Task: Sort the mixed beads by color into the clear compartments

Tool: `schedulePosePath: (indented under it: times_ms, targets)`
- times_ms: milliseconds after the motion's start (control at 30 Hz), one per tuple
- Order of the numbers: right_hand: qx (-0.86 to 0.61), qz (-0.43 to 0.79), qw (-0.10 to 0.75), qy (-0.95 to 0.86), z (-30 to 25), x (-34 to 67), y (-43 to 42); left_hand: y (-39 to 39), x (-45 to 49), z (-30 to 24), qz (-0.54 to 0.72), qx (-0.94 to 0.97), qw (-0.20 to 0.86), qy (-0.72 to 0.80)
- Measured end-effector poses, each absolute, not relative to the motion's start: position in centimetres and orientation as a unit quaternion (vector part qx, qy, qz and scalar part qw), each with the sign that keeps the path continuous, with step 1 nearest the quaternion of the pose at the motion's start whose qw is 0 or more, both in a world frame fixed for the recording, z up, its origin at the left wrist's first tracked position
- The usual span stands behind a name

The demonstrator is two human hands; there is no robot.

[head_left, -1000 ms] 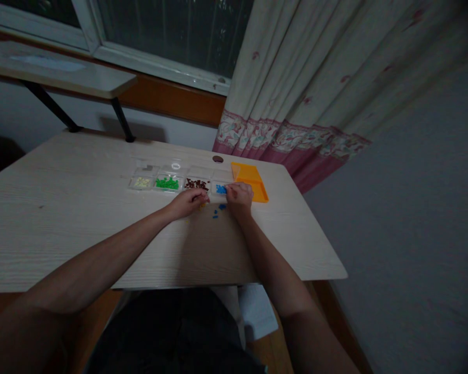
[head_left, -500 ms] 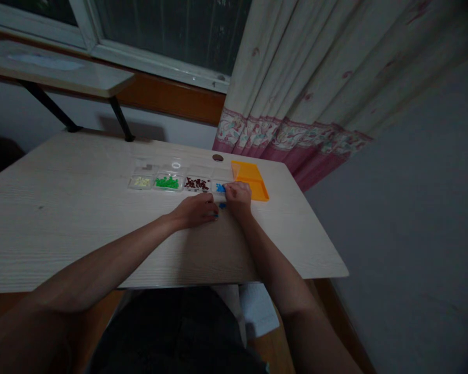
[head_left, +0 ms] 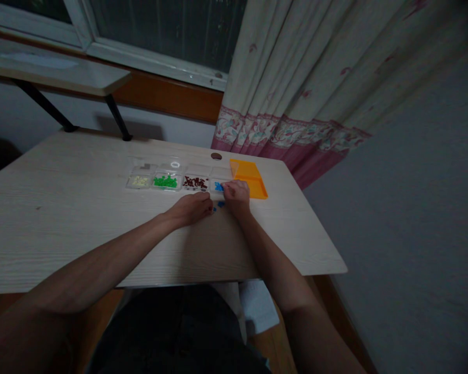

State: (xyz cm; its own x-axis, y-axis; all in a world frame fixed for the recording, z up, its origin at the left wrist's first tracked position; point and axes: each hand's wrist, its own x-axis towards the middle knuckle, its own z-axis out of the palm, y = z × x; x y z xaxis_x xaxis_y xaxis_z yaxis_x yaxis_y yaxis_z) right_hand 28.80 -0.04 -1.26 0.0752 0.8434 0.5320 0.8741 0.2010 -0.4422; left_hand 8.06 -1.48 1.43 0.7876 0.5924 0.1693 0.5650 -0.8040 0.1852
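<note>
My left hand [head_left: 194,208] rests low over the table with its fingers curled together. At its fingertips lie a small blue piece [head_left: 214,209] and a darker blue piece [head_left: 220,204]; whether the fingers grip anything is hidden. My right hand [head_left: 237,196] is at the right end of a row of clear lidded boxes, its fingers pinched together over the box of small blue pieces [head_left: 218,186]. What sits in that pinch is too small to make out. To the left, the other boxes hold dark red-brown pieces [head_left: 195,182], green pieces [head_left: 165,181] and pale yellow pieces [head_left: 140,181].
An open yellow-orange case [head_left: 257,188] lies just right of my right hand. Behind the boxes is a round brown spot [head_left: 216,156] on the table [head_left: 86,223]. A raised shelf [head_left: 62,67] stands at the back left, and a curtain [head_left: 292,104] hangs at the back right.
My left fingers have drawn slightly away from the small blue piece, which now shows more clearly on the table. My right hand stays at the blue pieces' box. The view has shifted slightly.
</note>
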Motion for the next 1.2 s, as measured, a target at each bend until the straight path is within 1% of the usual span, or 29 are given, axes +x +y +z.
schedulePosePath:
  times_ms: [133, 267, 467, 567, 800, 1200]
  targets:
    - [-0.611, -0.031, 0.391, -0.687, -1.0, 28.6, -0.6, -1.3, 7.7, 1.1, 0.135, 0.933, 0.092, 0.321]
    - [-0.563, -0.042, 0.406, -0.719, -0.1, 28.1, -1.7, -0.6, 7.0, 0.5, 0.215, 0.909, 0.141, 0.327]
    - [-0.465, -0.012, 0.380, -0.799, 1.1, 27.1, -2.8, 1.0, 6.3, -0.4, 0.368, 0.839, 0.221, 0.335]
    - [-0.443, -0.006, 0.360, -0.821, 1.0, 26.8, -2.8, 1.4, 6.4, -0.6, 0.413, 0.806, 0.249, 0.344]
    - [-0.455, 0.003, 0.370, -0.810, 0.7, 26.5, -2.8, 1.2, 6.6, -0.3, 0.414, 0.798, 0.279, 0.338]
    - [-0.472, 0.023, 0.346, -0.811, 1.3, 26.1, -3.3, 1.7, 6.6, -1.2, 0.380, 0.817, 0.269, 0.339]
